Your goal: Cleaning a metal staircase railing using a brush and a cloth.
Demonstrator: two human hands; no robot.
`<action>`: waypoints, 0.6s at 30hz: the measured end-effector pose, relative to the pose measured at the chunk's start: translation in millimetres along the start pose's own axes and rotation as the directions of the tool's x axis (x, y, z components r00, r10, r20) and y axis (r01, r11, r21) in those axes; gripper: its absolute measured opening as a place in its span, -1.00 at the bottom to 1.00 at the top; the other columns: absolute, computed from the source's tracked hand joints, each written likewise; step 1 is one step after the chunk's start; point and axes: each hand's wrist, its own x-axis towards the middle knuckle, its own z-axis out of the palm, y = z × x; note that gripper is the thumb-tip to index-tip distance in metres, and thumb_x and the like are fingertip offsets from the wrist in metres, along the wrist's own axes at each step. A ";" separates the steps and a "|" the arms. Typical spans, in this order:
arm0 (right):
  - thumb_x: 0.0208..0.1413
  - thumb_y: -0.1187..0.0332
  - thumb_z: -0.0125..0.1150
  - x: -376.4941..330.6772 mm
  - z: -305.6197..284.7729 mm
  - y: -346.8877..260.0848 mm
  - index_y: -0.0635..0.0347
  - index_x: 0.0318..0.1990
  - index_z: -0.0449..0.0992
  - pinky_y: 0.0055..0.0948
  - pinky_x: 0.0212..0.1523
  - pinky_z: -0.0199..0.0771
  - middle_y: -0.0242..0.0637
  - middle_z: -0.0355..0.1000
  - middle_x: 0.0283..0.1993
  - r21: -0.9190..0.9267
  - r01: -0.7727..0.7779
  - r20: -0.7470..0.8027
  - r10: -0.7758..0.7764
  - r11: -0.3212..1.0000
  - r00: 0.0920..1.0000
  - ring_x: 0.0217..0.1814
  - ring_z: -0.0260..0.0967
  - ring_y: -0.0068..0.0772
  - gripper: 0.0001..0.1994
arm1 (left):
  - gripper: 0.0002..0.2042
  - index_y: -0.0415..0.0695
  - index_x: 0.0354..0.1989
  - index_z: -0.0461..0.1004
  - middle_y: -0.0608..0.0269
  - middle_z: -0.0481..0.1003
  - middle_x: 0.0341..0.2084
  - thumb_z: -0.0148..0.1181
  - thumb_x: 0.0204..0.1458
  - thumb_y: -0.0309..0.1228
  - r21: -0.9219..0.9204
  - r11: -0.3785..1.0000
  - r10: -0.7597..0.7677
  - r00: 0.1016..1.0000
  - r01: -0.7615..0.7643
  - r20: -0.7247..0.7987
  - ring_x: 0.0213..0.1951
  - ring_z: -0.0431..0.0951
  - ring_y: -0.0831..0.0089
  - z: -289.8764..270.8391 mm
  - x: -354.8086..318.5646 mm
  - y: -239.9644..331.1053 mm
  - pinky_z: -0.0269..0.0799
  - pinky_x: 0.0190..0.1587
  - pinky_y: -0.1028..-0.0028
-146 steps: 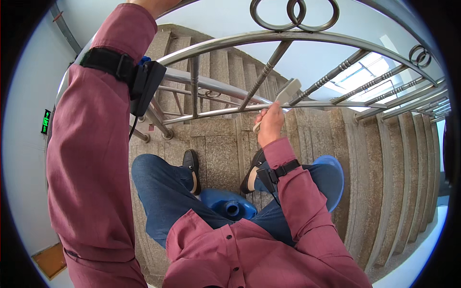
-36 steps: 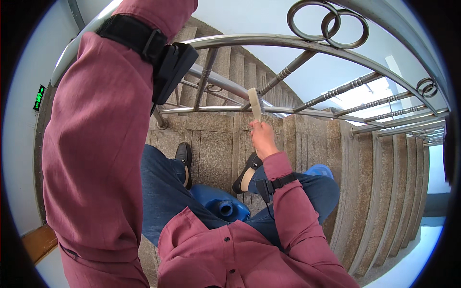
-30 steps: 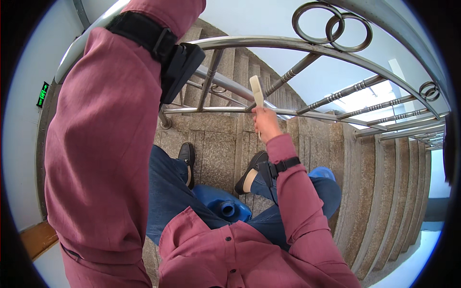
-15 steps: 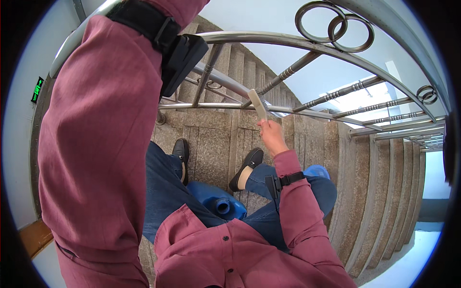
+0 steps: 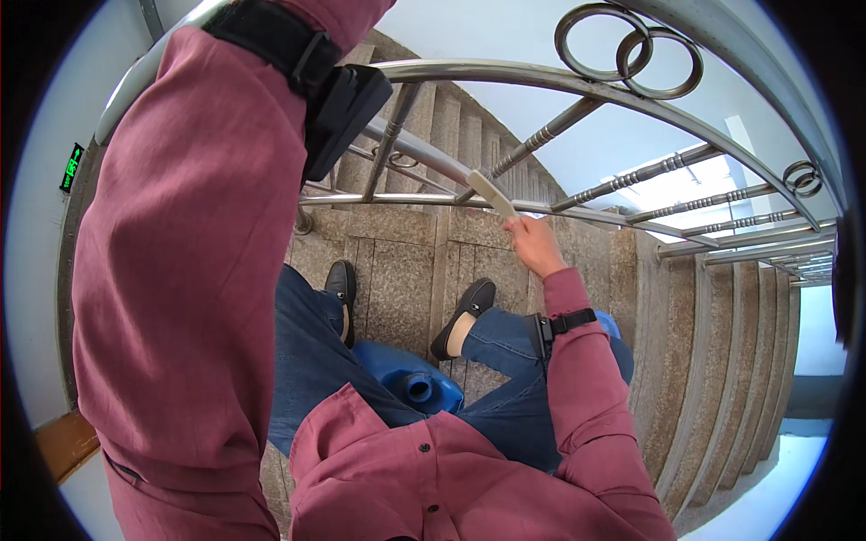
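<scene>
My right hand [image 5: 534, 245] is closed round one end of a long, slim, cream-coloured tool [image 5: 492, 195], whose exact kind I cannot make out. The tool's far end meets the foot of a ribbed metal baluster [image 5: 539, 137], beside the lower rail [image 5: 406, 199] of the stair railing; whether they touch is unclear. My left arm [image 5: 194, 225] reaches up past the top edge of the picture, so my left hand is out of sight. The curved upper rail [image 5: 487, 70] passes beyond that arm's wrist strap.
Between my legs stands a blue plastic container [image 5: 397, 368] with a round spout. Another blue object [image 5: 608, 323] shows partly behind my right forearm. Speckled stone steps [image 5: 690, 361] descend at the right, and more steps lie beyond the railing. Interlocked metal rings [image 5: 636, 54] decorate the railing.
My right hand has shifted a little to the right, and the cream-coloured tool now slants more. Its far end stays near the baluster's foot. My left arm looks almost unchanged.
</scene>
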 end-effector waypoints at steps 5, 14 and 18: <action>0.34 0.02 0.02 2.8 -23.4 6.9 0.18 -0.17 0.66 -0.01 -0.14 0.45 0.00 0.56 -0.33 -0.102 0.031 0.010 -0.031 0.994 0.999 -0.20 0.55 0.09 -0.58 | -0.81 -0.20 -0.21 0.49 -0.14 0.58 -0.43 -0.03 0.27 -0.38 0.025 1.000 0.013 0.999 -0.012 -0.043 -0.31 0.66 -0.12 2.1 0.0 0.0 0.58 -0.28 -0.04; 0.37 0.06 0.01 21.2 -28.4 -37.5 0.20 -0.20 0.57 0.07 -0.15 0.45 0.09 0.54 -0.28 -0.325 0.172 -0.047 -0.197 0.930 0.979 -0.18 0.51 0.23 -0.63 | -0.85 -0.17 -0.22 0.45 -0.09 0.57 -0.49 -0.01 0.27 -0.38 0.035 0.995 0.102 0.988 -0.098 -0.120 -0.36 0.63 -0.10 13.9 1.5 -5.7 0.54 -0.31 -0.03; 0.35 0.08 0.04 7.8 -14.5 -25.1 0.19 -0.19 0.57 0.16 -0.05 0.47 0.12 0.57 -0.22 -0.333 0.113 -0.068 -0.144 0.936 0.987 -0.11 0.52 0.27 -0.65 | -0.85 -0.17 -0.21 0.44 -0.08 0.57 -0.50 -0.02 0.26 -0.38 0.056 0.990 0.137 0.983 -0.131 -0.119 -0.36 0.62 -0.11 16.9 3.9 -7.8 0.53 -0.29 -0.04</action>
